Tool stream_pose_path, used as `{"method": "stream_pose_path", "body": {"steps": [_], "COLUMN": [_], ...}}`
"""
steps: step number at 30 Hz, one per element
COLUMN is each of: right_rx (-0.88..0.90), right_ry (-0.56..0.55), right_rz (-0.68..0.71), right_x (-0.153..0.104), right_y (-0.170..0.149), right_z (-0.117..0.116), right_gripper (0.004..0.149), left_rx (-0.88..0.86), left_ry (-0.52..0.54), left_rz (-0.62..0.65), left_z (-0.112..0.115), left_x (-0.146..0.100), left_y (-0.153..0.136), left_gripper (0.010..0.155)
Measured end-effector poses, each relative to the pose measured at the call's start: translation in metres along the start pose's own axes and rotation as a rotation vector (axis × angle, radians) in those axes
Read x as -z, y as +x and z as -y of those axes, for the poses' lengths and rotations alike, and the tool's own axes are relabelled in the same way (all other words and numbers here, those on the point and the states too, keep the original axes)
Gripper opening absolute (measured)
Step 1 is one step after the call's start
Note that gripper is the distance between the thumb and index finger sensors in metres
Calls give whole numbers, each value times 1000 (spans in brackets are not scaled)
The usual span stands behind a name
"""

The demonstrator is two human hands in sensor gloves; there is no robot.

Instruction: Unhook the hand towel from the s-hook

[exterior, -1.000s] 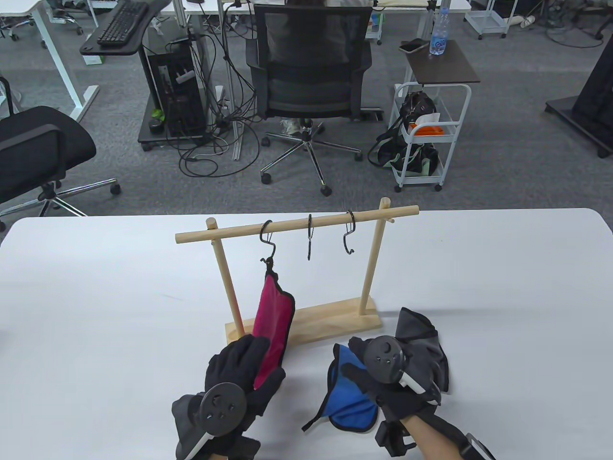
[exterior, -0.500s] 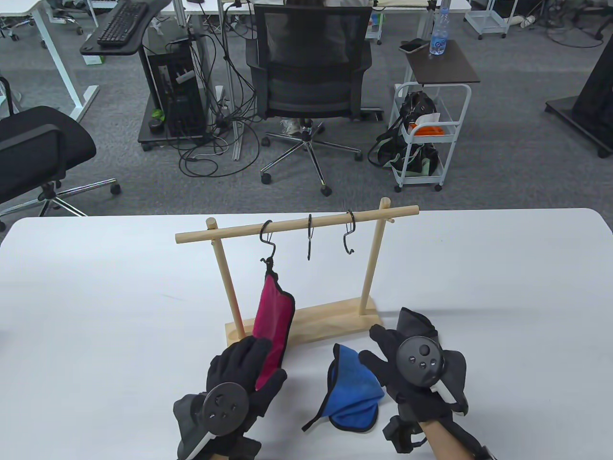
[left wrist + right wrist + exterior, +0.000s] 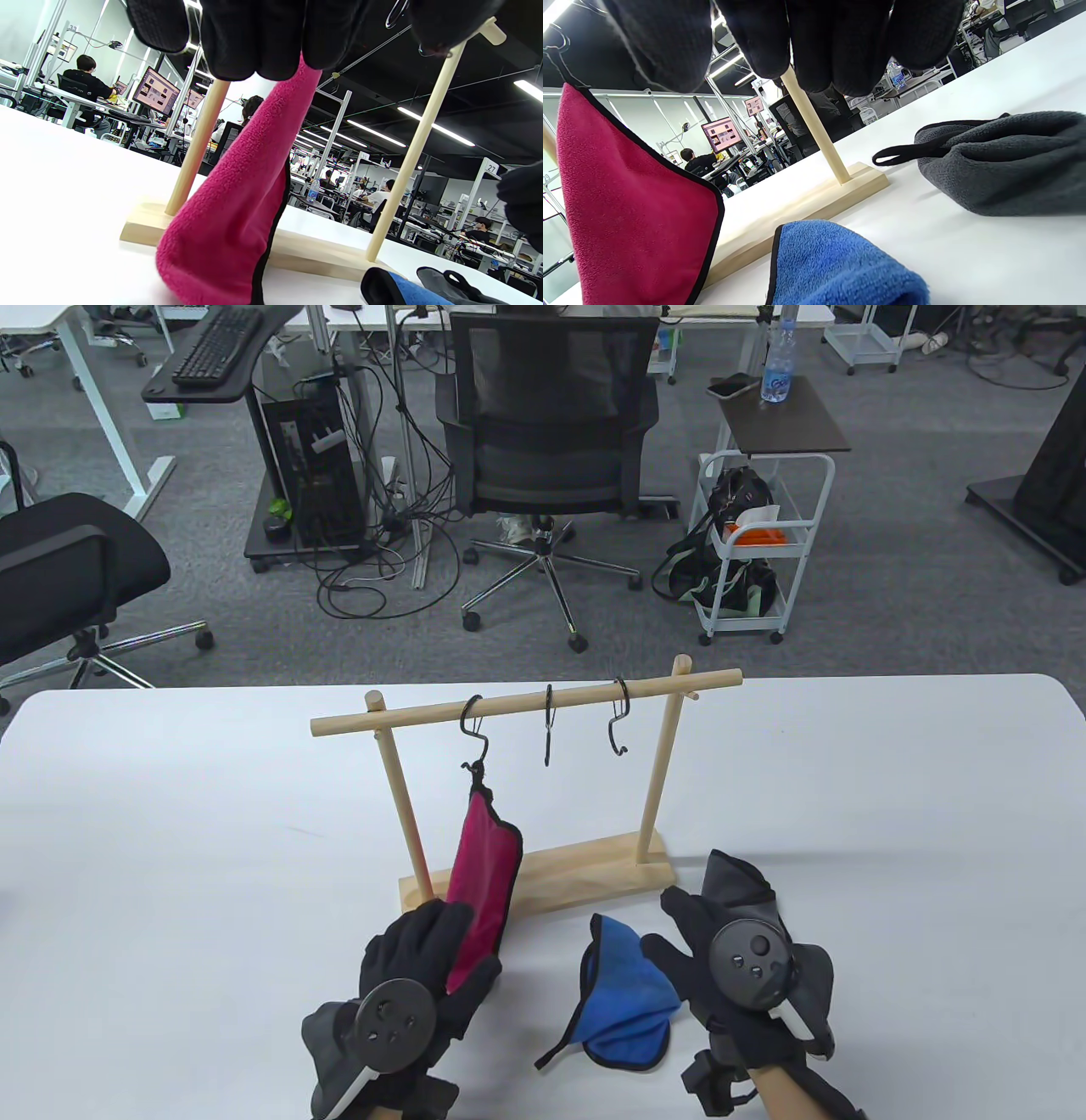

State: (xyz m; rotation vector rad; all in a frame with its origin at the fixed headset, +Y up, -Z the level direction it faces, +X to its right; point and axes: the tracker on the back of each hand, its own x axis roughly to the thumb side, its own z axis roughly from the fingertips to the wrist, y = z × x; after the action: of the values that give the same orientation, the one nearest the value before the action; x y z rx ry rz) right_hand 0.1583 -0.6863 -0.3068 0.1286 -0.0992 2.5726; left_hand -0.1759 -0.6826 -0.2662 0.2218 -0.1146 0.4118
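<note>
- Your right hand (image 3: 747,976) has lifted off the blue towel (image 3: 628,1005), fingers spread, holding nothing.
- Your left hand (image 3: 420,976) still grips the pink towel (image 3: 484,874), hooked on its s-hook (image 3: 475,734).

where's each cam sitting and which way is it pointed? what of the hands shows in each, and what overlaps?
Table view: high, looking down across the table at the wooden rack; both gloved hands enter from the bottom, left hand, right hand.
Left wrist view: low near the tabletop, facing the pink towel; fingertips on top.
Right wrist view: low, facing the rack; fingertips on top.
Shared: both wrist views show pink towel, blue towel, grey towel.
</note>
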Motion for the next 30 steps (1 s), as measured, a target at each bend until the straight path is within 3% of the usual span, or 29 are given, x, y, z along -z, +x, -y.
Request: {"method": "stream_pose_path", "body": {"steps": [9, 30], "right_rx": [46, 83], "right_ry": [-25, -30], "right_rz": [3, 9], "right_x": [-3, -5], "right_y": [-2, -4], "right_z": [7, 11], "right_gripper": [64, 63], "left_rx": [-13, -37], "left_ry": [104, 179], "left_rz": [-89, -157], "left_z": [-17, -42], "left_x": [13, 67], "left_y": [-1, 17], "left_gripper": [69, 77]}}
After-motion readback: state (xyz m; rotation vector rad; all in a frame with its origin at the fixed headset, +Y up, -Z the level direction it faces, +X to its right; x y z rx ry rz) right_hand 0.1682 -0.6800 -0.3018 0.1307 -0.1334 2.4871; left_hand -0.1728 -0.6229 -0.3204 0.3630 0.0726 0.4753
